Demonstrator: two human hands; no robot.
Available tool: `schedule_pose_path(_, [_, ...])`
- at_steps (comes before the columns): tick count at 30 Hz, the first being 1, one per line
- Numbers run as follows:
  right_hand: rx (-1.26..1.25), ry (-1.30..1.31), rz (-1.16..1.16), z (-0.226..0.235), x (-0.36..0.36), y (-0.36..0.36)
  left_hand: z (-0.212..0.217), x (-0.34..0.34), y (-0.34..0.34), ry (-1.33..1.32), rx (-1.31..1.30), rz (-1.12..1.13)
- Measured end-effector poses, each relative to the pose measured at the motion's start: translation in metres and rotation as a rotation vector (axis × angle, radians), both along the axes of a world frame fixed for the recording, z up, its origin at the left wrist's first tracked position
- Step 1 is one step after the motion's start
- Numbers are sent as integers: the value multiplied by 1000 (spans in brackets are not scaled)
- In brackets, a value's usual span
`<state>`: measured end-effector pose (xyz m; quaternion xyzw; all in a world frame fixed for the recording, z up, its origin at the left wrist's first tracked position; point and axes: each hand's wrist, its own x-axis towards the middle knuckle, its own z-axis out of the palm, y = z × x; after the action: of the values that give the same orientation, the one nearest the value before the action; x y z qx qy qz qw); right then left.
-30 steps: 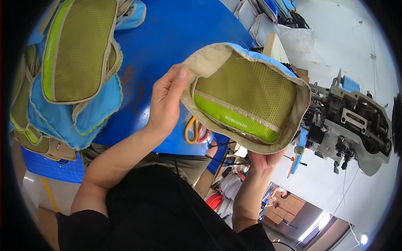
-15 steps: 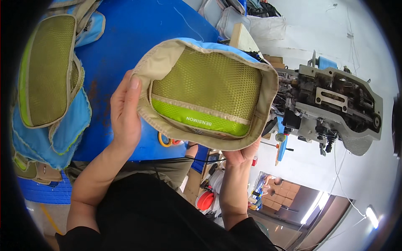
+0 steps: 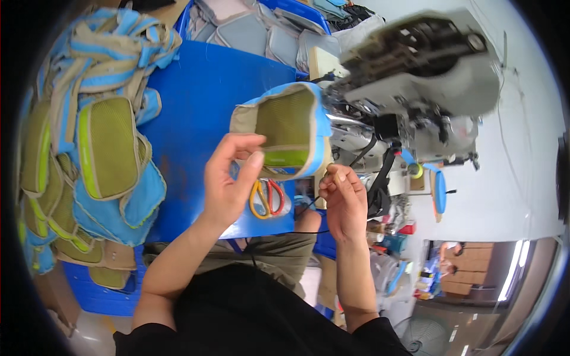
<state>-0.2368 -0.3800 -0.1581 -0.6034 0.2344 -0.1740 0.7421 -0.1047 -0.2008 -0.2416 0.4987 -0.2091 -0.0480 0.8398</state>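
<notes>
A partly sewn bag piece (image 3: 285,124) with olive mesh, a lime green strip and beige and blue edging sits in front of me, against the sewing machine (image 3: 356,113). My left hand (image 3: 228,178) is at its near left corner, thumb and fingers bent but apart; I see nothing gripped between them. Just off the piece's near right corner is my right hand (image 3: 345,202), fingers curled and thumb pressed to the forefinger. Whatever it may pinch is too small to make out. Scissors (image 3: 268,199) with orange and red handles lie on the blue table below the piece.
Similar mesh pieces (image 3: 113,148) are heaped with blue and beige straps (image 3: 107,53) on the left. Behind the blue table (image 3: 196,89) stands a blue crate (image 3: 314,15) of grey pieces. At the lower right are a fan (image 3: 418,338) and, farther off, other people.
The bag piece has moved away from me and turned, now beside the machine. My left hand has come off its rim, and my right hand has come out from behind it. The view has shifted.
</notes>
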Motion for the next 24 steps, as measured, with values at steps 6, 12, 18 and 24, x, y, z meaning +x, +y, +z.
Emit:
schedule_pose_path(6, [-301,-7,-113,7,-44,-7,60,16,-32,77,82,-224])
schedule_pose_path(12, [-1092,-226,-795,88,-65,-135,70,29,-47,22,259,-220])
schedule_pose_path(18, [-1214,-104,-991,227,-82,-390,76,29,-52,214,153,-398])
schedule_pose_path(24, [-562,323,-539,241,-73,-522,80,26,-37,286,181,-396])
